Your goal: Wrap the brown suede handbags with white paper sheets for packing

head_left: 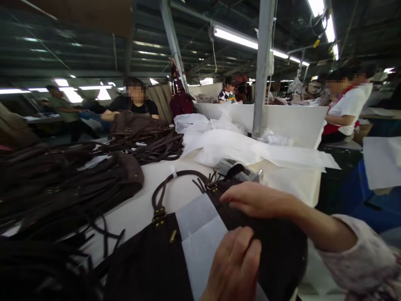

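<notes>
A dark brown handbag (pixel 150 255) with a looped handle (pixel 184 172) and brass-coloured fittings lies in front of me. A whitish translucent sheet (pixel 200 230) runs as a strip across its middle, with a second layer overlapping it. My left hand (pixel 232 263) rests on the sheet's right side, fingers curled and pressed together; its fingertips are hidden, so what they grip cannot be made out. Beyond it, my right hand (pixel 253 198) lies over the bag's dark right part, fingers stretched out and close together, with nothing visible in them.
Dark bags and straps (pixel 103 179) are heaped on the left of the white table (pixel 156 175). White sheeting (pixel 232 144) and a grey metal object (pixel 228 167) lie beyond the bag. A post (pixel 263 71) rises behind. Blue bins (pixel 360 196) stand at right; several people work around.
</notes>
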Tool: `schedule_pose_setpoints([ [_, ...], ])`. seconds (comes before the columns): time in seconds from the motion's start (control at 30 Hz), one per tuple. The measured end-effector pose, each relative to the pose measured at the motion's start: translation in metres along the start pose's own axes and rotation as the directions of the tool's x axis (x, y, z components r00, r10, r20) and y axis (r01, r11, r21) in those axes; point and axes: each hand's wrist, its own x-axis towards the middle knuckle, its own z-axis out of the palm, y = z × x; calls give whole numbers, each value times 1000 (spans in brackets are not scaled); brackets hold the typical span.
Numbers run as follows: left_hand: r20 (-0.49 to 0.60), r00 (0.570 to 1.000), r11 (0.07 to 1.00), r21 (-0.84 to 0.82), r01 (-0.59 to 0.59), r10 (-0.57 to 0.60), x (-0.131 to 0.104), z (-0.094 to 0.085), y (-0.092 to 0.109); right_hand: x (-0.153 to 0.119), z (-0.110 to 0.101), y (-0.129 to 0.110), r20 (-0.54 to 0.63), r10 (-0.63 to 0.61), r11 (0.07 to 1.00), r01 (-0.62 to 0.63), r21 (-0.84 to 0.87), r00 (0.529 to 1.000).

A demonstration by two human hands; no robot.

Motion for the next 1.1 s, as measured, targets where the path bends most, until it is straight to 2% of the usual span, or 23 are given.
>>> schedule_pose_setpoints([
  [0.07, 244, 969, 994, -102, 49, -23, -3, 21, 4, -45, -29, 30, -53, 212, 975, -208, 75, 976],
  [0.13, 432, 898, 977, -145, 155, -79, -4, 31, 4, -94, -44, 62, -89, 398, 905, -374, 203, 913],
  [0.2, 549, 829, 961, -157, 229, -108, -2, 33, 2, -134, -41, 87, -58, 483, 852, -454, 260, 874],
  [0.27, 591, 800, 952, -172, 252, -105, 0, 32, 0, -157, -27, 100, 17, 506, 793, -473, 384, 862],
  [0.33, 609, 789, 950, -190, 248, -84, 3, 31, -1, -161, -11, 104, 47, 511, 714, -455, 532, 858],
  [0.4, 620, 782, 953, -192, 233, -66, 3, 31, -2, -152, 0, 103, 18, 520, 692, -434, 577, 854],
  [0.47, 634, 771, 957, -185, 222, -57, 2, 30, -1, -139, 6, 104, 14, 509, 741, -447, 501, 860],
  [0.57, 677, 735, 963, -164, 215, -49, 1, 30, 2, -124, 9, 112, 67, 436, 845, -434, 314, 897],
  [0.67, 749, 660, 974, -103, 200, -56, 7, 32, 6, -115, 8, 119, 54, 295, 939, -300, 168, 954],
  [0.73, 771, 632, 980, -59, 188, -74, 13, 34, 8, -109, 5, 119, 74, 230, 965, -238, 108, 970],
  [0.77, 770, 633, 982, -45, 184, -83, 16, 35, 8, -105, 2, 117, 106, 232, 963, -244, 114, 967],
  [0.83, 763, 640, 982, -40, 184, -89, 20, 37, 8, -98, -4, 113, 203, 309, 918, -347, 193, 929],
  [0.9, 755, 651, 980, -66, 187, -73, 20, 39, 5, -90, -8, 108, 306, 423, 838, -497, 226, 853],
  [0.93, 740, 670, 980, -85, 178, -57, 18, 40, 3, -86, -10, 106, 350, 466, 809, -552, 204, 812],
  [1.0, 672, 740, 983, -122, 138, -20, 11, 40, -1, -79, -10, 100, 403, 511, 795, -596, 115, 759],
  [1.03, 626, 780, 984, -137, 110, 0, 8, 40, -3, -76, -10, 96, 414, 509, 799, -593, 100, 755],
  [1.1, 527, 849, 987, -145, 64, 22, 2, 40, -5, -71, -8, 87, 422, 465, 778, -586, 225, 779],
])
